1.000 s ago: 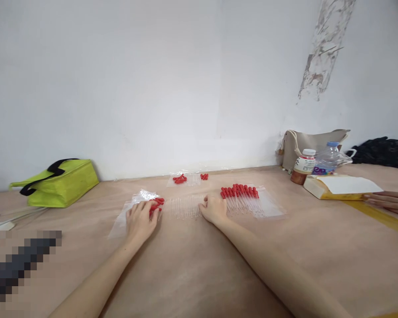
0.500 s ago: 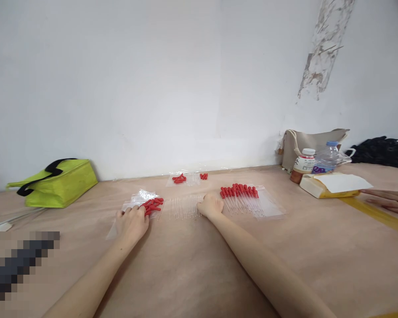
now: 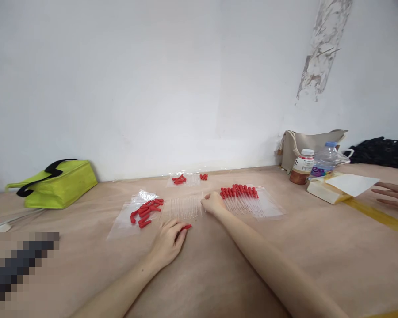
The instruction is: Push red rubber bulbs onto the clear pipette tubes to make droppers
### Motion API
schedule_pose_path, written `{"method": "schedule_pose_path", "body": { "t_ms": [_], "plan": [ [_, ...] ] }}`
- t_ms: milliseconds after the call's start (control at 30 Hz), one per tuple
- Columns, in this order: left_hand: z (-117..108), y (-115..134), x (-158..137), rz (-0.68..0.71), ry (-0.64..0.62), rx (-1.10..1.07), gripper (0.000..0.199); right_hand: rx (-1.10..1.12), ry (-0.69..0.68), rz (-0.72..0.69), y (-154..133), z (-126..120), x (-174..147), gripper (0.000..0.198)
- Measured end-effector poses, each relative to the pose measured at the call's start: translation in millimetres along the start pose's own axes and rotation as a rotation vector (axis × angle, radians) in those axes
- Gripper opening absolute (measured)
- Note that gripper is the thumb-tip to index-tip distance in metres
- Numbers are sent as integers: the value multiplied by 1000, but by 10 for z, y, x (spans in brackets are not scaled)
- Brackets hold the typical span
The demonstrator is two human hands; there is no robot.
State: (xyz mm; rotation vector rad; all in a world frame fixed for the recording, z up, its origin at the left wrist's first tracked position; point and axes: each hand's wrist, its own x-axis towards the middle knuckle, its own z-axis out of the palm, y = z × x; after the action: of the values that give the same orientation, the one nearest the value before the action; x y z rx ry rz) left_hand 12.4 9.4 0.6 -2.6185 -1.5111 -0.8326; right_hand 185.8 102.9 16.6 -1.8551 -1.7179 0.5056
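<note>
My left hand [image 3: 170, 240] pinches a red rubber dropper bulb [image 3: 186, 227] between thumb and fingers, low over the covered table. Right of it, my right hand [image 3: 213, 203] has its fingers closed on a thin clear glass tube [image 3: 202, 206], which stands out at the fingertips. A row of similar clear tubes [image 3: 185, 207] lies between the hands. Loose red bulbs [image 3: 146, 211] rest on a clear plastic bag [image 3: 117, 225] at the left. Beside my right hand, several droppers with red bulbs [image 3: 240, 191] on clear tubes lie in a row, partly on another clear bag [image 3: 270, 205].
More red bulbs [image 3: 179, 179] and clear plastic lie near the wall. A yellow-green bag [image 3: 61, 185] stands far left. On the right are a brown drink bottle [image 3: 301, 168], a clear bottle [image 3: 325, 159], a beige bag [image 3: 288, 148] and a box [image 3: 323, 190], near another person's hand [image 3: 393, 194].
My left hand has moved right and nearer from the pile of bulbs, carrying one red bulb. My right hand has shifted slightly right with a tube. The box at right has moved a little.
</note>
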Motion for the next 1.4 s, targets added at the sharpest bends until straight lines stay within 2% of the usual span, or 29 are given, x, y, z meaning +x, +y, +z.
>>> {"method": "schedule_pose_path", "body": {
  "t_ms": [133, 200, 267, 367, 500, 767, 1200, 1400],
  "plan": [
    [-12, -9, 18, -42, 21, -49, 23, 45, 44, -273, 275, -182, -279, 23],
    [-11, 9, 45, -31, 45, -63, 21, -15, 162, -592, 445, -249, -429, 24],
    [8, 45, 72, -5, 63, -66, 19, -80, 235, -789, 594, -282, -551, 24],
    [45, 100, 91, 42, 87, -64, 18, -146, 276, -920, 717, -280, -664, 23],
    [59, 118, 69, 86, 84, -52, 19, -155, 256, -966, 711, -238, -726, 23],
    [73, 79, 53, 110, 45, -52, 22, -169, 222, -973, 677, -200, -746, 22],
    [29, 158, 49, 212, 9, -87, 23, -159, 125, -1015, 691, -233, -662, 27],
    [54, 139, 48, 224, -35, -79, 24, -213, 147, -1069, 674, -242, -661, 29]
  ]
}}
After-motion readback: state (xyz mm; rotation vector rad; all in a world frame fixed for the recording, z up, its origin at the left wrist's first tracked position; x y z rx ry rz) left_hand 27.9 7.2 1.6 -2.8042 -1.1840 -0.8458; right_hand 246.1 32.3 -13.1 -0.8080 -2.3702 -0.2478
